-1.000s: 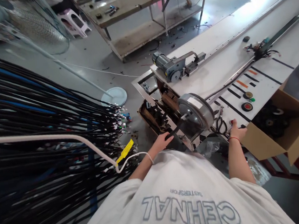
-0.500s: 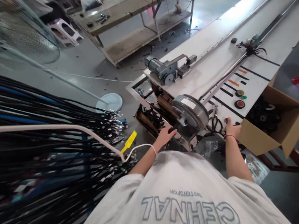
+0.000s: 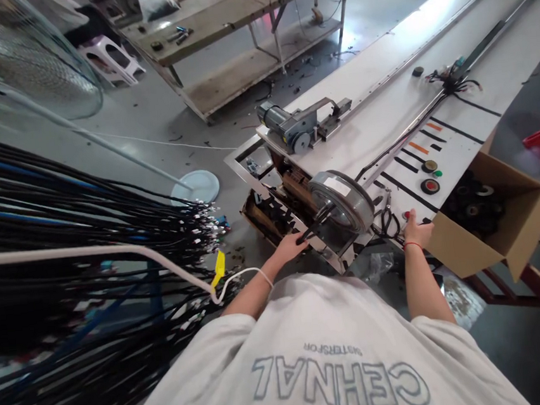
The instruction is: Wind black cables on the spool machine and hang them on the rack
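My left hand [image 3: 290,249] is closed around a black cable [image 3: 317,221] just off the front end of the long machine table. That cable runs up to the hub of a large grey wheel [image 3: 344,200]. At the table's near right corner, my right hand [image 3: 419,234] has its thumb at a small red button [image 3: 406,215] and its other fingers apart over the edge. Looped black cords [image 3: 388,221] hang between the wheel and my right hand. Beyond the wheel, a grey motor [image 3: 281,118] is mounted on the white tabletop [image 3: 362,123].
An open cardboard box [image 3: 524,216] of dark parts stands right of my right hand. Many black cables [image 3: 107,199] with white ends hang at left, behind a pale bent bar [image 3: 88,250]. A fan base [image 3: 196,187] and a workbench [image 3: 233,18] stand farther back.
My left hand has moved slightly left and pulled the black cable out straighter from the wheel hub. The yellow tag on the pale bar has swung. My right hand stays at the red button.
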Demonstrator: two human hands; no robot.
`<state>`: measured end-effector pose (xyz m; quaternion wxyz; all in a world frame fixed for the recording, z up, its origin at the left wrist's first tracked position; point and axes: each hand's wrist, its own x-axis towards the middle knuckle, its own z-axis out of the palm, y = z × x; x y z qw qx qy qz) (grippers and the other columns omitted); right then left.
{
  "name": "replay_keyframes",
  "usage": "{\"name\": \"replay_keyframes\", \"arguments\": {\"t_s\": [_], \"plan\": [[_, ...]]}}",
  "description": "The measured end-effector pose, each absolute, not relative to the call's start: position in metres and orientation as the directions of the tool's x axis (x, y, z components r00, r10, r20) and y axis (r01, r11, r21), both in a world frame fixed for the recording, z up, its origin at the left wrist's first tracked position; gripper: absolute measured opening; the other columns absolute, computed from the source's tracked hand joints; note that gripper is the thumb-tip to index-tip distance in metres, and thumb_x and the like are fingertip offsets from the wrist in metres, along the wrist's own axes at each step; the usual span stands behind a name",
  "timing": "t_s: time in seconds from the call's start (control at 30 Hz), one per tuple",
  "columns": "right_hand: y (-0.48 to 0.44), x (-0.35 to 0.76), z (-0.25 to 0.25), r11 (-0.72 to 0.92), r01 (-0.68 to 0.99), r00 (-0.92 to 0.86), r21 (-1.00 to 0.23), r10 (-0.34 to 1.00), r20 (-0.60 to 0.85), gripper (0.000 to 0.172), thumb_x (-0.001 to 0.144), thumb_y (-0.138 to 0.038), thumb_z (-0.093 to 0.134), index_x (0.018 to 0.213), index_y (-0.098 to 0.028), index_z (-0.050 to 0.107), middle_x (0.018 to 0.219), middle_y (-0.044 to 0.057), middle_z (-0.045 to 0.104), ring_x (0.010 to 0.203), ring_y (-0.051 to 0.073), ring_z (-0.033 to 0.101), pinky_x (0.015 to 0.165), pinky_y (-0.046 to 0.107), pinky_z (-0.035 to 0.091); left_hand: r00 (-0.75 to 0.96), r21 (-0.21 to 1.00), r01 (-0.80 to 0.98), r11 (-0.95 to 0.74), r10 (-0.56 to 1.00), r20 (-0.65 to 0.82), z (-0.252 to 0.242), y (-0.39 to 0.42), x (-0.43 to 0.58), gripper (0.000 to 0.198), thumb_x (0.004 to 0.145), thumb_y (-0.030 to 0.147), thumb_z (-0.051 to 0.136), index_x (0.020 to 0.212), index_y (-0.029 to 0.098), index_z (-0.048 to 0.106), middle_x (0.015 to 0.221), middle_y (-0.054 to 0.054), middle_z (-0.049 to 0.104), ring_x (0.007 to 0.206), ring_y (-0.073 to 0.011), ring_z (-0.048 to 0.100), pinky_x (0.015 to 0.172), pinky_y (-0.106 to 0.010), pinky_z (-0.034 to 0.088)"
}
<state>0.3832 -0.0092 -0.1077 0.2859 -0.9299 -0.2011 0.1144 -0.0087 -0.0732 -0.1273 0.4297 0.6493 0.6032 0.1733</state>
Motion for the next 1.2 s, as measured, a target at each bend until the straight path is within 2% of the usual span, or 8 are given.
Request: {"name": "replay_keyframes", "arguments": {"t_s": [0.13, 0.3, 0.4, 0.53, 0.87, 1.0, 1.1, 1.2], "plan": [[-0.010, 0.386, -0.110, -0.750, 0.327, 0.884, -0.576, 0.458, -0.095, 0.076, 0.070, -0.068, 0.064, 0.117, -0.011, 0.049, 0.121, 0.027, 0.057, 0.115, 0.040, 0.055, 0.098, 0.052, 0.042, 0.275, 0.769, 0.624, 0.139, 0.882, -0.382, -0.134, -0.071, -0.030, 0.032, 0.078, 0.048, 0.056, 0.078, 0.017, 0.064, 0.066, 0.001, 0.060, 0.065, -0.0142, 0.053, 0.062, -0.023, 0.042], [-0.010, 0.385, -0.109, -0.748, 0.325, 0.879, -0.579, 0.464, -0.106, 0.074, 0.071, -0.065, 0.066, 0.118, -0.010, 0.048, 0.122, 0.027, 0.056, 0.117, 0.040, 0.054, 0.099, 0.051, 0.042, 0.388, 0.771, 0.630, 0.095, 0.821, -0.418, -0.109, -0.080, -0.051, 0.034, 0.077, 0.051, 0.058, 0.078, 0.018, 0.063, 0.069, 0.000, 0.062, 0.063, -0.0145, 0.053, 0.061, -0.024, 0.041], [-0.011, 0.384, -0.107, -0.749, 0.313, 0.882, -0.584, 0.457, -0.114, 0.073, 0.071, -0.064, 0.066, 0.117, -0.011, 0.048, 0.123, 0.027, 0.056, 0.117, 0.040, 0.053, 0.099, 0.051, 0.042, 0.406, 0.816, 0.567, 0.114, 0.823, -0.397, -0.087, -0.090, -0.053, 0.036, 0.081, 0.052, 0.053, 0.086, 0.017, 0.062, 0.073, -0.002, 0.063, 0.065, -0.0151, 0.055, 0.062, -0.024, 0.042], [-0.011, 0.383, -0.106, -0.734, 0.311, 0.880, -0.603, 0.463, -0.110, 0.070, 0.071, -0.061, 0.066, 0.116, -0.011, 0.048, 0.123, 0.027, 0.056, 0.118, 0.040, 0.053, 0.100, 0.051, 0.041, 0.360, 0.868, 0.469, 0.163, 0.862, -0.357, -0.069, -0.092, -0.041, 0.041, 0.083, 0.052, 0.050, 0.098, 0.015, 0.061, 0.088, -0.006, 0.066, 0.075, -0.0174, 0.058, 0.070, -0.027, 0.046], [-0.012, 0.381, -0.103, -0.741, 0.317, 0.875, -0.591, 0.470, -0.120, 0.072, 0.073, -0.062, 0.065, 0.120, -0.010, 0.048, 0.123, 0.027, 0.055, 0.117, 0.039, 0.053, 0.099, 0.049, 0.042, 0.377, 0.834, 0.551, 0.038, 0.880, -0.289, -0.066, -0.060, 0.003, 0.031, 0.085, 0.043, 0.052, 0.096, 0.016, 0.062, 0.085, -0.004, 0.067, 0.079, -0.0190, 0.059, 0.075, -0.029, 0.047], [-0.013, 0.380, -0.100, -0.740, 0.325, 0.871, -0.589, 0.477, -0.119, 0.073, 0.074, -0.061, 0.065, 0.122, -0.008, 0.049, 0.124, 0.027, 0.055, 0.118, 0.039, 0.053, 0.100, 0.049, 0.041, 0.374, 0.853, 0.521, 0.026, 0.891, -0.256, -0.068, -0.049, 0.006, 0.034, 0.085, 0.042, 0.052, 0.103, 0.015, 0.063, 0.095, -0.007, 0.069, 0.086, -0.0202, 0.062, 0.079, -0.030, 0.049], [-0.014, 0.379, -0.100, -0.746, 0.329, 0.873, -0.579, 0.474, -0.115, 0.075, 0.075, -0.063, 0.064, 0.123, -0.008, 0.048, 0.123, 0.027, 0.056, 0.118, 0.039, 0.053, 0.101, 0.050, 0.040, 0.330, 0.880, 0.459, 0.122, 0.896, -0.297, -0.080, -0.045, -0.012, 0.038, 0.085, 0.044, 0.052, 0.106, 0.014, 0.063, 0.106, -0.010, 0.069, 0.094, -0.0208, 0.064, 0.083, -0.031, 0.050], [-0.013, 0.379, -0.103, -0.754, 0.325, 0.878, -0.570, 0.465, -0.115, 0.076, 0.075, -0.064, 0.064, 0.124, -0.008, 0.048, 0.125, 0.027, 0.055, 0.118, 0.039, 0.053, 0.101, 0.051, 0.040, 0.238, 0.839, 0.439, 0.321, 0.859, -0.453, -0.101, -0.049, -0.043, 0.041, 0.083, 0.049, 0.052, 0.099, 0.013, 0.065, 0.100, -0.011, 0.072, 0.088, -0.0201, 0.066, 0.078, -0.031, 0.052]]}}
